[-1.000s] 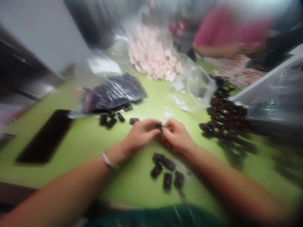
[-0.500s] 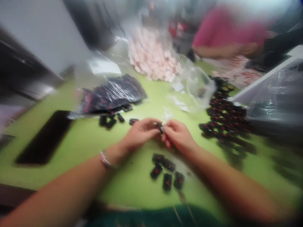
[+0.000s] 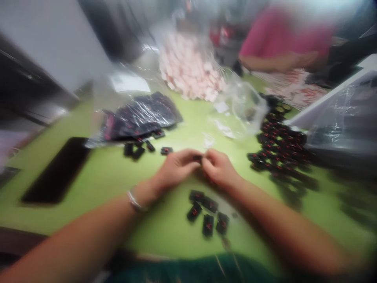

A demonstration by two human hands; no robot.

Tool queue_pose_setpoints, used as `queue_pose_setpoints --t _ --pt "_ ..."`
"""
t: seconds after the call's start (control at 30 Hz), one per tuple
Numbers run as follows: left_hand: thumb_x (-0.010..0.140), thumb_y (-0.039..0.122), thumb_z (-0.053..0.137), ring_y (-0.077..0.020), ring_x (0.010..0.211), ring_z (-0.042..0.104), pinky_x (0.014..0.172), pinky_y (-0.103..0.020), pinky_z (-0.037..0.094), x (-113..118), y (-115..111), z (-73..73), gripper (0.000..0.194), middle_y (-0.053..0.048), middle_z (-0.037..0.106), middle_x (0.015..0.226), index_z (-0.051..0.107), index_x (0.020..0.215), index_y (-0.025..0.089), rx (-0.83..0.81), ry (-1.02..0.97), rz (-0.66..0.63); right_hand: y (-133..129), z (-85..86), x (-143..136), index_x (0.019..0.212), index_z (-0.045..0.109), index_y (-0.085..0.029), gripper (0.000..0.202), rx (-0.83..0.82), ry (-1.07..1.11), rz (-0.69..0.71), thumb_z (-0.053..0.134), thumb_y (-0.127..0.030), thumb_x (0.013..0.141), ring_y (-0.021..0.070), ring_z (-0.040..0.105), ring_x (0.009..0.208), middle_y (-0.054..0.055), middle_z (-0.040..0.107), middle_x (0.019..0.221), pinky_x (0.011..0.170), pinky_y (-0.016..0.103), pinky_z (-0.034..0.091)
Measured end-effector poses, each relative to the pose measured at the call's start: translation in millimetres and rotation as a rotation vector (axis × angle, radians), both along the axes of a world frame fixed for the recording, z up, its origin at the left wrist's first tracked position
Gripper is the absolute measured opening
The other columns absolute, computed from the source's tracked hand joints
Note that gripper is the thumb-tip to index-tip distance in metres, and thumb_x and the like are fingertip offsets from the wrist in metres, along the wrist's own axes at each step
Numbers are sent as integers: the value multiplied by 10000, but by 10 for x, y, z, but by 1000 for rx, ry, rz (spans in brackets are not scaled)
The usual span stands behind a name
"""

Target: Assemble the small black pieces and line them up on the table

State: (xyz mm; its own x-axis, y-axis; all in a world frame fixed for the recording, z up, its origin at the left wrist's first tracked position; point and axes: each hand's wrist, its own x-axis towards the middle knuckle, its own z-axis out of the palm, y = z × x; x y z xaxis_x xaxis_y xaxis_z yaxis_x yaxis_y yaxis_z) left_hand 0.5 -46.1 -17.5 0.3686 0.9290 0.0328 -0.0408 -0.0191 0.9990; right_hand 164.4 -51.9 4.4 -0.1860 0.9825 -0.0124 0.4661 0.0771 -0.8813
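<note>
Near the middle of the green table, my left hand and my right hand meet at the fingertips. A small black part is pinched between them, mostly covered by the fingers. Just below the hands, several black pieces with red marks lie in a loose group. One more black piece rests beyond my left hand, with several others to its left beside a plastic bag of dark pieces.
A large pile of black-and-red pieces lies at the right, by a plastic-covered box. Further back are a bag of pale pink pieces and a clear bag. A dark flat rectangle lies left. Across the table is a person in pink.
My fingers have closed in tighter around the small black part, and my right hand's lower fingers have curled in. The loose pieces on the table look the same.
</note>
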Motion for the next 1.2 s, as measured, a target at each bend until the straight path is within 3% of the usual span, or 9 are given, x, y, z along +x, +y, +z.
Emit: queue_pose_setpoints --t 0.1,0.23,0.37,0.53,0.7,0.77,1.0,1.1,1.2 --pt "735 239 720 -182 807 671 820 -332 516 -4 31 14 288 -55 721 871 646 1004 166 -143 -146 -7 -24 38 4 739 468 -206 162 -260 288 20 498 -339 825 87 492 346 -63 572 499 348 187 367" --pt "715 239 746 -172 749 673 787 -320 516 -13 55 10 318 -43 721 816 638 1005 165 -202 -188 -13 -30 38 0 760 476 -195 201 -323 442 20 575 -368 789 84 528 354 -56 607 514 358 175 407" --pt "743 233 723 -174 795 672 801 -315 519 -30 48 -15 293 -53 722 882 642 1016 163 -145 -152 -29 -32 51 2 730 456 -198 168 -324 396 24 557 -323 778 81 523 344 -59 602 496 352 169 404" --pt "786 228 677 -184 883 665 867 -329 512 -61 34 -36 241 -71 712 980 668 1016 156 18 -8 -80 -10 88 52 711 429 -211 88 -337 161 90 491 -244 764 87 488 315 -70 567 461 329 171 342" --pt "807 197 637 -196 963 646 929 -344 488 -43 4 -39 235 -75 706 1031 679 1037 168 135 122 -60 58 46 64 578 433 -199 148 -31 -110 90 533 -190 687 69 425 440 -62 474 468 427 188 312" --pt "804 195 642 -190 958 648 923 -334 491 -29 -3 -27 236 -70 708 1022 676 1037 169 115 91 -46 57 45 46 553 424 -197 170 24 -106 54 540 -181 677 66 413 461 -59 467 478 439 191 314" --pt "756 230 714 -158 776 677 760 -293 541 -37 53 0 300 -54 724 898 629 1033 149 -150 -148 -70 -14 84 31 703 468 -203 149 -354 334 58 522 -320 778 70 438 299 -63 578 481 290 167 314" --pt "748 224 721 -153 780 673 770 -291 538 -41 62 1 283 -54 721 913 639 1008 149 -130 -127 -71 -14 81 36 703 459 -203 151 -355 336 52 531 -318 771 76 466 315 -62 581 487 294 166 340" --pt "754 216 710 -167 815 672 814 -311 529 -31 41 0 255 -67 718 935 657 993 142 -70 -64 -53 1 85 23 682 445 -209 97 -305 197 45 500 -245 752 77 449 310 -74 545 453 306 168 321"
